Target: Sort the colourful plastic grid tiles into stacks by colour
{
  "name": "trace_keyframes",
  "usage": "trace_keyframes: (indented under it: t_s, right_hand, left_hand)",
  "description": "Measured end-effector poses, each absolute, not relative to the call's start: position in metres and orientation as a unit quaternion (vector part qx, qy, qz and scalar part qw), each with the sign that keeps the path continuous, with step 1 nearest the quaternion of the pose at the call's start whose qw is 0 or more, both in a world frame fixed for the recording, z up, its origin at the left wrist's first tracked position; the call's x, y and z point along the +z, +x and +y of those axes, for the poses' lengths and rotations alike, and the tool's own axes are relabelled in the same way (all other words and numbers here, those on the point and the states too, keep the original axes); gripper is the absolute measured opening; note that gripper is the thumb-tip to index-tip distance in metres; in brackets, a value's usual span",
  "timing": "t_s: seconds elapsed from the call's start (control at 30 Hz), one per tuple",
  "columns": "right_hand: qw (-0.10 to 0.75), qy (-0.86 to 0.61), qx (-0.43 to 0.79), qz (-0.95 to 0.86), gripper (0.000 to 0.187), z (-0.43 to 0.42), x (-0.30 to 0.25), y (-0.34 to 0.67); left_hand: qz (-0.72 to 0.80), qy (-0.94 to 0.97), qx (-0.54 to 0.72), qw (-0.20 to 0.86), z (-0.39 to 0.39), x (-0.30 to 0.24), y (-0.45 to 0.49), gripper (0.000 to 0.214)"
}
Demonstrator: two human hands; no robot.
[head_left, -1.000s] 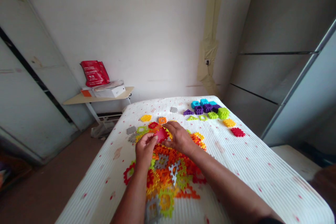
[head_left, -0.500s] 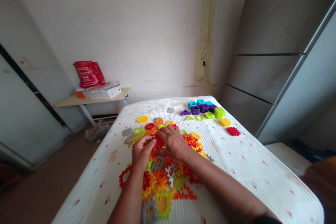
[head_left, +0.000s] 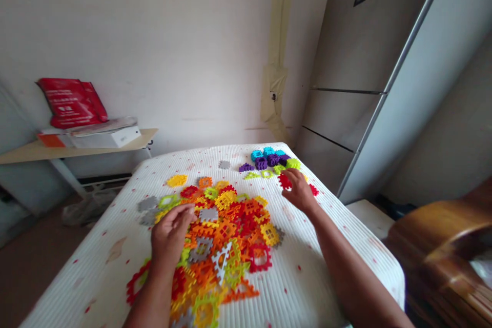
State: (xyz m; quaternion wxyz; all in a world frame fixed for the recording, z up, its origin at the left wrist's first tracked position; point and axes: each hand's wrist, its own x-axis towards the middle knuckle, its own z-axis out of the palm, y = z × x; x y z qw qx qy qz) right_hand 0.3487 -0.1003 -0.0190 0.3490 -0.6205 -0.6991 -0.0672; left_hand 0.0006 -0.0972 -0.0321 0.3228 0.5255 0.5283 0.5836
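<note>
My right hand [head_left: 300, 192] grips a red toothed building tile [head_left: 285, 181] over the right side of the table, close to the sorted pieces. Left of a mixed heap of interlocking tiles [head_left: 226, 230], my left hand [head_left: 171, 228] has its fingers curled and the thumb against them; what it holds, if anything, is hidden. Red, orange, yellow, green and grey tiles make up the heap. A grey tile [head_left: 208, 214] lies on top, near my left fingertips. Another red tile [head_left: 313, 189] lies on the table, partly behind my right hand.
At the far right stand small stacks of purple tiles [head_left: 261, 163], blue tiles [head_left: 257, 155] and green tiles [head_left: 293, 163]. A single yellow tile [head_left: 177, 180] and grey tile [head_left: 224, 164] lie apart. Beyond the quilted table cover [head_left: 307, 266] are a refrigerator [head_left: 338, 107] and a side table [head_left: 144, 139].
My right hand has moved from the heap to the right, carrying the red tile. My left hand stays by the heap's left side. The view has turned to the right.
</note>
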Motion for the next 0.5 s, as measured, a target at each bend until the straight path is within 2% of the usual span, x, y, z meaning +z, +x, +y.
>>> trace_keyframes:
  t_s: [0.17,0.5]
  right_hand:
    - [0.278,-0.748,-0.075,-0.598,0.05,-0.115,-0.042,0.429]
    - [0.225,-0.782,-0.035,-0.58,0.05,-0.109,-0.064,0.454]
  left_hand:
    - [0.534,0.528,0.579,0.319,-0.097,-0.034,0.0,0.042]
    - [0.54,0.53,0.575,0.311,-0.095,-0.038,-0.001,0.042]
